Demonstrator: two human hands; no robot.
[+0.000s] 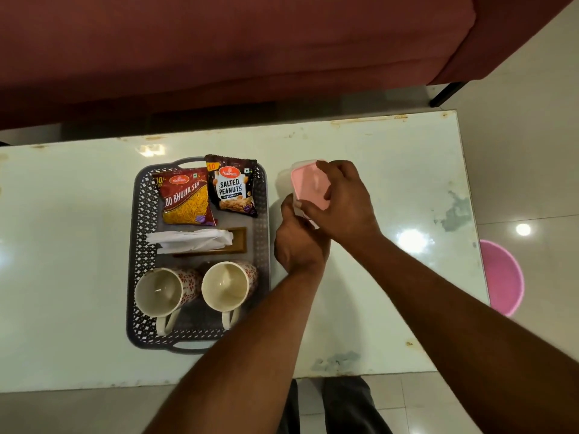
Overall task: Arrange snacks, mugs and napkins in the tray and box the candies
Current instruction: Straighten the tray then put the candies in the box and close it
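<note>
The pink box (308, 186) is held on the worktop (391, 189) by both hands, just beside the tray (142, 214). The right hand (343, 202) is pressed on its lid; the left hand (297, 242) is wrapped around its side.

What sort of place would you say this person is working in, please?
Probably a home living room: a dark red sofa behind a low glass-topped table, on a tiled floor.

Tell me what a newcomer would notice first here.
Both hands, the left hand and right hand, close on a pink box right of the tray. The tray holds two snack packets at its far end, napkins in the middle and two mugs nearest.
</note>
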